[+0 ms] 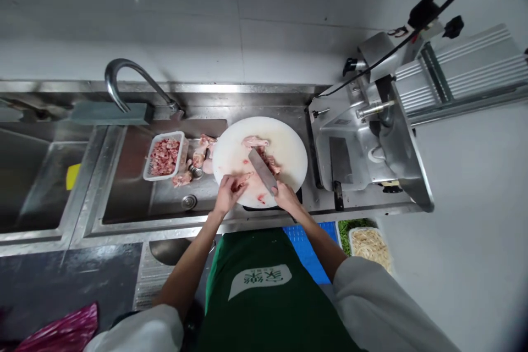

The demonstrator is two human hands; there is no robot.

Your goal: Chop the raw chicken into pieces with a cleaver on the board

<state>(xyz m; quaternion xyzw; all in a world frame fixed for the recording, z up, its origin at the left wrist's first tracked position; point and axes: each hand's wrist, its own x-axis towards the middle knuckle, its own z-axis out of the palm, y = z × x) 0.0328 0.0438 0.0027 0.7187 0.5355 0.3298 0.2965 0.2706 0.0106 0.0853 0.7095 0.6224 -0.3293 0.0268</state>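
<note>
A round white cutting board (292, 148) lies across the right end of the sink. My right hand (285, 197) is closed round the handle of a cleaver (262, 169), whose blade points up and left over the board. At the board's lower left, my left hand (226, 193) has its fingers on a small piece of raw meat (240, 181). A raw meat piece (254, 142) rests near the board's top, and cut meat (272, 164) lies just right of the blade.
A white basket of chopped meat (165, 156) sits in the sink (136, 198), beside loose raw pieces (200, 155). Behind is a faucet (136, 69). A slicing machine (406, 146) stands at right, with another cleaver (340, 160) near it. Food containers (371, 246) are below right.
</note>
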